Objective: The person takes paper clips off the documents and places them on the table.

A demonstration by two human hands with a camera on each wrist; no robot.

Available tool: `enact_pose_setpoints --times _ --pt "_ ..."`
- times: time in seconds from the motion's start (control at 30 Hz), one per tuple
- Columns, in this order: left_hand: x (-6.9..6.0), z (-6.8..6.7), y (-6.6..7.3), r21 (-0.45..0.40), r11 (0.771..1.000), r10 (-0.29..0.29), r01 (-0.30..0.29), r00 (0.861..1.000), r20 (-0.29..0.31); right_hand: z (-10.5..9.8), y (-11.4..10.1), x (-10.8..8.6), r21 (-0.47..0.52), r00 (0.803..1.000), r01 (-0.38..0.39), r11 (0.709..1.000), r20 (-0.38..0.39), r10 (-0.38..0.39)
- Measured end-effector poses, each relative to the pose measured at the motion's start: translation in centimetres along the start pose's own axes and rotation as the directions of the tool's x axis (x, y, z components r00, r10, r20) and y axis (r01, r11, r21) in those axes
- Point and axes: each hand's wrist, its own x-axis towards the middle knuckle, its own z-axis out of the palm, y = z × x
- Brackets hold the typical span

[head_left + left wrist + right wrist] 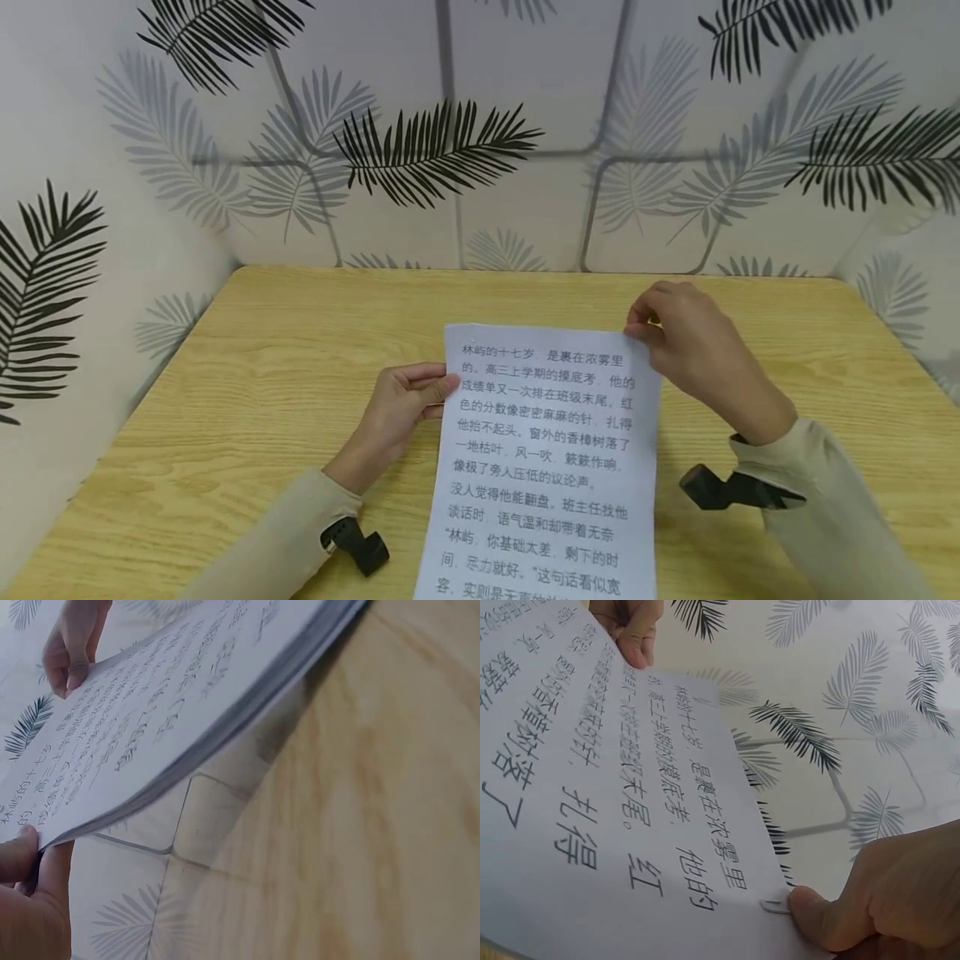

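A stack of white printed paper is held up in front of the body, its lower end cut off by the frame. The left hand grips its left edge near the top, thumb on the printed face. At the top right corner, the right hand pinches the paper. In the left wrist view the sheets show a thick layered edge, with the left hand at one corner. A small clip lies on the paper beside the thumb of the right hand.
Beneath the paper is a light wood table, reaching back to a wall covered in leaf patterns. Both sleeves carry a small black device at the wrist, the left one and the right one.
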Motion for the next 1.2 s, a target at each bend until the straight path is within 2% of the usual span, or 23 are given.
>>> enact_pose_setpoints --times 0.1,0.23,0.4,0.53,0.63,0.77,0.97,1.2 --pt "0.0 0.0 0.0 0.003 1.0 -0.005 0.005 1.0 0.025 0.2 0.2 0.3 -0.033 0.999 -0.012 0.999 0.048 0.014" --pt "-0.1 0.0 0.2 0.087 0.996 0.01 -0.015 0.998 0.068 0.5 0.6 0.5 -0.003 0.996 -0.016 1.0 0.086 0.016" --pt "-0.1 -0.1 0.7 0.244 0.964 0.08 -0.104 0.991 0.106 0.8 1.0 0.4 0.096 0.993 -0.054 0.994 0.11 0.044" --pt "-0.2 -0.2 1.1 0.304 0.943 0.107 -0.133 0.989 0.101 1.0 1.0 0.4 0.138 0.994 -0.071 0.988 0.088 0.059" --pt "-0.1 -0.3 1.2 0.305 0.946 0.088 -0.111 0.992 0.09 1.2 0.9 0.4 0.15 0.997 -0.068 0.986 0.054 0.061" --pt "0.1 -0.5 1.0 0.269 0.961 0.04 -0.059 0.996 0.076 1.5 0.8 0.3 0.162 0.997 -0.08 0.983 0.03 0.076" --pt "0.2 -0.7 1.0 0.251 0.968 0.008 -0.025 0.998 0.069 1.8 0.8 0.2 0.207 0.99 -0.134 0.969 0.068 0.122" --pt "0.2 -0.7 1.0 0.262 0.965 0.017 -0.032 0.998 0.056 2.1 1.0 0.2 0.252 0.984 -0.165 0.953 0.104 0.143"
